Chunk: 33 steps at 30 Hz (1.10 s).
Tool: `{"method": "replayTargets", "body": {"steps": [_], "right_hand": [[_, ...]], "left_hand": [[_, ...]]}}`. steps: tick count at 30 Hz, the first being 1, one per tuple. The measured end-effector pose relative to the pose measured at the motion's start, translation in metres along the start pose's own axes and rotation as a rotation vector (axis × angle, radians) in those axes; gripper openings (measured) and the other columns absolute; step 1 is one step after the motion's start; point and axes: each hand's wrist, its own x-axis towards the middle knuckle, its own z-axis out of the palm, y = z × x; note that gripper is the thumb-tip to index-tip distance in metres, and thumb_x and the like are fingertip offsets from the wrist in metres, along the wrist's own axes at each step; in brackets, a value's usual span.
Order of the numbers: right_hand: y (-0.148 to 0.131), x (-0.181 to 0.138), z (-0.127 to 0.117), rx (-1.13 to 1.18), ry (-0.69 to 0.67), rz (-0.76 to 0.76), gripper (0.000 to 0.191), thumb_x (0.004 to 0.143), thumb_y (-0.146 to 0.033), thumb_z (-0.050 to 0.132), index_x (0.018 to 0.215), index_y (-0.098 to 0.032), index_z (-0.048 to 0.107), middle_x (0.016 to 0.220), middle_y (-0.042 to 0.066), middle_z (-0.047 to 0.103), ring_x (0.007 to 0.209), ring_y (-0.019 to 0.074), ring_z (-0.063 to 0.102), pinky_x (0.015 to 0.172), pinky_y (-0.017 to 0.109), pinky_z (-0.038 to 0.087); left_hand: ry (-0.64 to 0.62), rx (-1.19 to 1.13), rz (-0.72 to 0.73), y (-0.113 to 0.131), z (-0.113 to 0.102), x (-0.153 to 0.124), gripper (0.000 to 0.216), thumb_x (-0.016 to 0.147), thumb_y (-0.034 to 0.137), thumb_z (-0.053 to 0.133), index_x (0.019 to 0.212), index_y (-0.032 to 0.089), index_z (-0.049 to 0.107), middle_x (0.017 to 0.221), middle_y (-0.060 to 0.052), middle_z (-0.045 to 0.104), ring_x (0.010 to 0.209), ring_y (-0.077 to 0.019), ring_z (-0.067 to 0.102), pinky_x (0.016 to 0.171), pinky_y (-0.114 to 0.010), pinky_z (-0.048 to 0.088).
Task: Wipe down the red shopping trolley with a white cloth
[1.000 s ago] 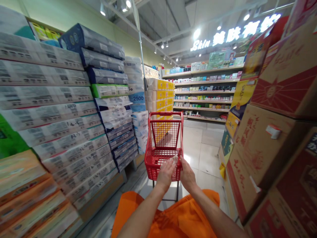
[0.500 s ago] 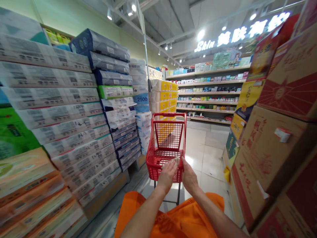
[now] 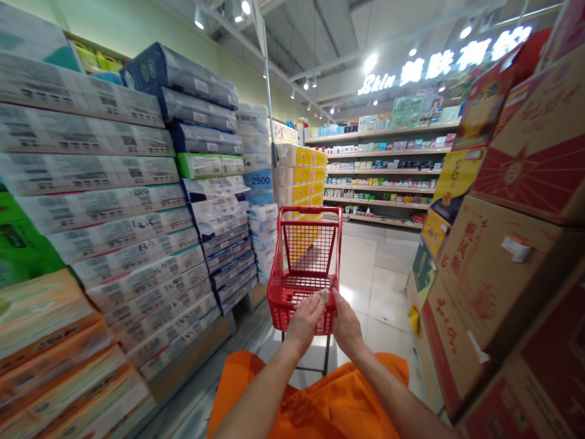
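1 red cart (image 3: 311, 247) stands mid-aisle, right ahead of the person, basket of wire mesh. 2 hands at its near rim, side by side, almost touching. L hand (image 3: 305, 320): fingers narrow and half-curled, tips on 1 small pale scrap (image 3: 323, 296) at the rim; can't tell if pinched or just touched. R hand (image 3: 346, 326): curled tight over the rim, thumb up beside the scrap. Orange garment (image 3: 320, 402) below both forearms.

L side: tissue packs (image 3: 137, 201) stacked high in several columns, too many to count; 1 green pack (image 3: 205, 164) among the blue/white ones. Further on, 1 stack of yellow packs (image 3: 306, 177) and 1 thin pole (image 3: 267, 91) running up to the ceiling. R side: cardboard boxes (image 3: 498, 262), red print, piled close to the cart, tilted in view.

Back wall: shelves (image 3: 379, 164) w/ small goods, 1 lit sign (image 3: 439, 61) above. Floor (image 3: 384, 292) pale glossy tile, store lit by ceiling spots.
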Motion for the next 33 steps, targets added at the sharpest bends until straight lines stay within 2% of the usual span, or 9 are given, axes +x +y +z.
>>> {"method": "replayTargets", "body": {"steps": [3, 9, 14, 16, 22, 24, 29, 31, 33], "right_hand": [[0.004, -0.001, -0.004, 0.011, -0.015, -0.002, 0.058, 0.076, -0.008, 0.035, 0.132, -0.019, 0.029, 0.121, 0.009, 0.051, 0.108, 0.0187, 0.05, 0.088, 0.037, 0.045], [0.003, -0.003, 0.0, -0.082, -0.024, -0.031, 0.065, 0.07, -0.004, 0.035, 0.133, -0.017, 0.026, 0.122, 0.01, 0.05, 0.111, 0.0209, 0.047, 0.088, 0.042, 0.042], [-0.003, -0.008, 0.008, -0.16, -0.061, -0.079, 0.065, 0.069, -0.001, 0.032, 0.132, -0.018, 0.027, 0.124, 0.009, 0.049, 0.112, 0.0196, 0.047, 0.092, 0.042, 0.036], [-0.002, -0.008, 0.006, -0.165, -0.092, -0.088, 0.065, 0.07, -0.001, 0.032, 0.132, -0.018, 0.028, 0.123, 0.008, 0.051, 0.108, 0.0186, 0.05, 0.09, 0.039, 0.038], [-0.003, -0.006, 0.007, -0.164, -0.094, -0.073, 0.069, 0.066, 0.0, 0.033, 0.132, -0.017, 0.029, 0.117, 0.009, 0.054, 0.106, 0.0205, 0.051, 0.085, 0.039, 0.041], [-0.007, -0.005, 0.011, -0.14, -0.083, -0.066, 0.071, 0.064, 0.0, 0.034, 0.132, -0.018, 0.029, 0.116, 0.008, 0.055, 0.106, 0.0213, 0.05, 0.086, 0.04, 0.041], [-0.008, -0.008, 0.012, -0.021, -0.057, -0.1, 0.067, 0.071, -0.006, 0.033, 0.135, -0.019, 0.021, 0.117, 0.009, 0.054, 0.101, 0.0192, 0.054, 0.083, 0.038, 0.046], [-0.005, -0.009, 0.007, -0.025, -0.056, -0.077, 0.065, 0.072, -0.008, 0.033, 0.135, -0.019, 0.021, 0.114, 0.009, 0.056, 0.093, 0.0193, 0.058, 0.077, 0.036, 0.049], [-0.002, -0.008, 0.002, -0.055, -0.063, -0.062, 0.065, 0.072, -0.009, 0.033, 0.135, -0.019, 0.021, 0.113, 0.009, 0.056, 0.088, 0.0197, 0.06, 0.072, 0.034, 0.051]], "left_hand": [[0.005, -0.013, 0.081, 0.008, 0.002, 0.007, 0.03, 0.083, 0.015, 0.042, 0.11, 0.021, 0.054, 0.124, -0.005, 0.051, 0.118, -0.0183, 0.042, 0.097, -0.037, 0.04], [0.043, 0.06, -0.139, -0.038, -0.015, -0.021, 0.032, 0.086, 0.016, 0.036, 0.113, 0.018, 0.052, 0.124, -0.01, 0.05, 0.116, -0.0187, 0.044, 0.095, -0.04, 0.042], [0.032, 0.048, 0.01, -0.006, 0.003, -0.007, 0.035, 0.085, 0.013, 0.037, 0.116, 0.021, 0.049, 0.126, -0.007, 0.048, 0.12, -0.018, 0.04, 0.097, -0.039, 0.04], [0.036, 0.033, 0.036, -0.004, 0.006, -0.006, 0.035, 0.085, 0.013, 0.037, 0.117, 0.022, 0.048, 0.126, -0.007, 0.049, 0.121, -0.0175, 0.038, 0.097, -0.04, 0.04], [0.057, 0.075, -0.149, -0.058, -0.016, -0.032, 0.038, 0.085, 0.011, 0.032, 0.117, 0.02, 0.049, 0.126, -0.008, 0.048, 0.119, -0.0171, 0.041, 0.098, -0.04, 0.039], [0.053, 0.071, -0.156, -0.053, -0.016, -0.031, 0.038, 0.085, 0.011, 0.032, 0.118, 0.021, 0.048, 0.127, -0.008, 0.048, 0.119, -0.017, 0.041, 0.097, -0.04, 0.039], [0.048, 0.02, 0.042, 0.002, 0.009, -0.006, 0.031, 0.085, 0.019, 0.039, 0.113, 0.02, 0.052, 0.122, -0.007, 0.053, 0.118, -0.0186, 0.043, 0.097, -0.037, 0.04], [0.04, 0.008, 0.082, 0.002, 0.012, -0.003, 0.03, 0.085, 0.021, 0.04, 0.113, 0.022, 0.052, 0.123, -0.005, 0.052, 0.12, -0.0174, 0.04, 0.098, -0.036, 0.038], [0.034, 0.016, 0.028, -0.014, 0.004, -0.009, 0.029, 0.086, 0.022, 0.039, 0.112, 0.022, 0.053, 0.124, -0.004, 0.052, 0.119, -0.0163, 0.041, 0.098, -0.035, 0.038]]}}
